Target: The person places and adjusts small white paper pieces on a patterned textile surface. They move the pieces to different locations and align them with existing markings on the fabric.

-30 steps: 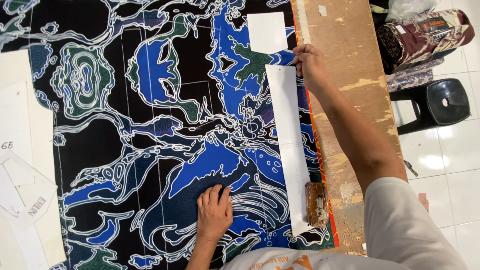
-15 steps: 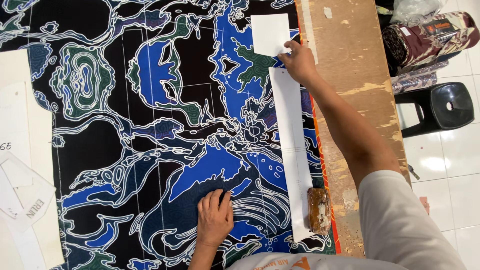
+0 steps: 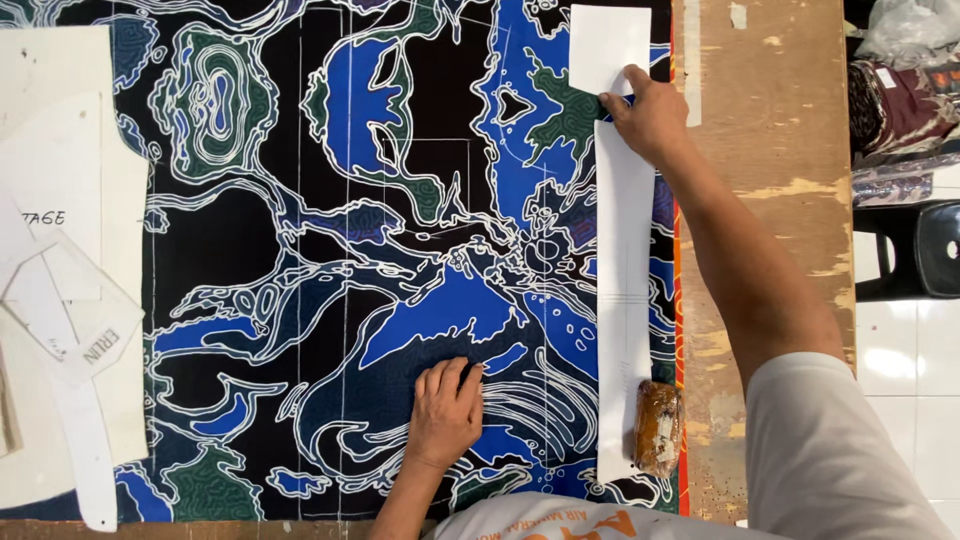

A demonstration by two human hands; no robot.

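So the long white paper strip [image 3: 625, 300] lies lengthwise down the right side of the patterned fabric [image 3: 400, 250], running close along the fabric's right edge, from near the top edge of the worktop [image 3: 770, 150] down almost to the near edge. It's plain white with a couple of faint pencil lines across it about halfway down, and near the top it looks bent or folded where the right hand [image 3: 650, 115] has hold of it, thumb and fingers closed on the paper right at that kink. At the near end a brownish, worn-looking block [image 3: 657, 428] sits on the strip, weighing it down, right by the fabric's orange border. The left hand [image 3: 447, 410] is pressed flat on the fabric near the near edge, fingers close together, holding nothing. The fabric itself is black with big blue and green swirly shapes outlined in white, plus thin straight chalk-like lines drawn over it, and it covers most of the worktop. Bare scuffed wood shows in a band on the right. Over at the left edge there's a pile of white paper pattern pieces [image 3: 60, 250], some with handwritten marks, overlapping each other. Off the worktop's right side sits a black plastic stool [image 3: 920, 250] on white floor tiles, and bundled cloth [image 3: 900, 90] by the far right corner.
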